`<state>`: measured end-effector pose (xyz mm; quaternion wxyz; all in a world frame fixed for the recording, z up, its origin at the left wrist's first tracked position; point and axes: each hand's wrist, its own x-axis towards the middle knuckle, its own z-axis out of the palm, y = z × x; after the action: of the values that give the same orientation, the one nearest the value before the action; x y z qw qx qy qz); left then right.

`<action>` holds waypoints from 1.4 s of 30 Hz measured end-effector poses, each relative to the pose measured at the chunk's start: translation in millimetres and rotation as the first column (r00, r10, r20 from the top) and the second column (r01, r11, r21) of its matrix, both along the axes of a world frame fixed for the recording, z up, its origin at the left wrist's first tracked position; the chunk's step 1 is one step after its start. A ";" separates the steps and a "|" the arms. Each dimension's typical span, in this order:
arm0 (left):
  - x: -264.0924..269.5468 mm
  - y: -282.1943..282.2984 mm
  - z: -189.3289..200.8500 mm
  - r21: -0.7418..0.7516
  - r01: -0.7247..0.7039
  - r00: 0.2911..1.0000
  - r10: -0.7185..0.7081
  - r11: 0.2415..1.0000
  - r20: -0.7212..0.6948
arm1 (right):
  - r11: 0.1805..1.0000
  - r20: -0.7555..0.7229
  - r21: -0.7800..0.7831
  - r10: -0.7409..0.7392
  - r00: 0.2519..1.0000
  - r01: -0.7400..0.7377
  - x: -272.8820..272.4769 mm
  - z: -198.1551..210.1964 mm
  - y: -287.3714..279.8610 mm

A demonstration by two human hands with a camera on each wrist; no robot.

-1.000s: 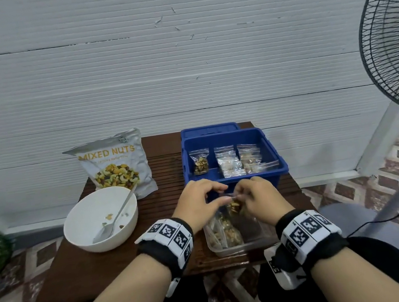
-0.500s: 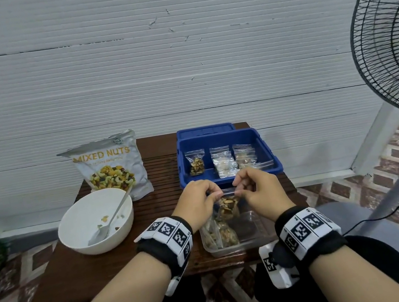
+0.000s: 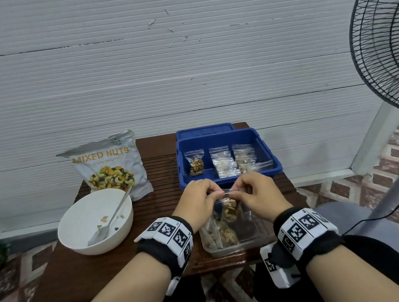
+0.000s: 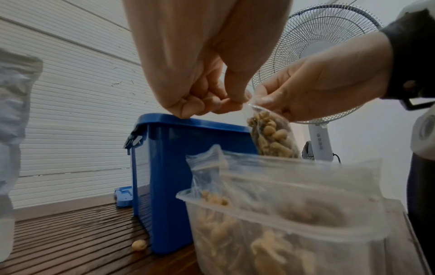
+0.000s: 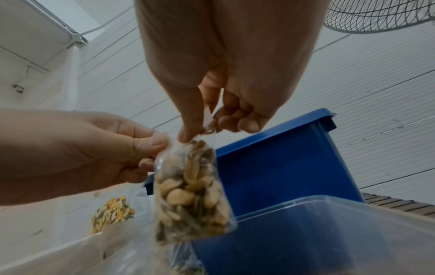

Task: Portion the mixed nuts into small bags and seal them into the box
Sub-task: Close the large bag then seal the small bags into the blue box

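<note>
On the counter (image 3: 69, 276) I see, far right, the open blue box (image 3: 268, 163) with filled bags, and nearer it the clear tub (image 3: 264, 238). Above that tub my left hand (image 3: 197, 204) and right hand (image 3: 259, 197) each pinch the small nut bag (image 3: 230, 210) by its top edge, fingers clamped on it.

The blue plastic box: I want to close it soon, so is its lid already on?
No, the blue plastic box stands open, with small clear bags visible inside it.

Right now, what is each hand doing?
Left hand: pinches the top of the small bag of nuts.
Right hand: pinches the same bag's top.
</note>
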<state>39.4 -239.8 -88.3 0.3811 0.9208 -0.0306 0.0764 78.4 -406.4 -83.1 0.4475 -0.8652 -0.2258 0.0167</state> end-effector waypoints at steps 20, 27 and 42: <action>10.5 53.8 12.3 -0.319 -0.234 0.971 0.238 0.918 -0.026 | 0.982 0.112 -0.181 0.075 0.991 -0.054 10.1 40.6 13.7; 39.4 86.0 12.1 -0.267 -0.390 0.921 0.374 0.881 -0.111 | 0.934 0.134 -0.348 0.134 0.982 -0.080 52.4 111.1 44.9; 85.6 95.3 -27.0 -0.385 -0.406 0.912 0.339 0.829 -0.230 | 0.265 -0.127 -0.926 0.450 0.884 -0.268 164.8 63.8 161.9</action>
<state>125.0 -144.5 -115.3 0.5510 0.8067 0.1964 0.0838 243.1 -244.4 -19.3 -0.1543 -0.8861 -0.4019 0.1718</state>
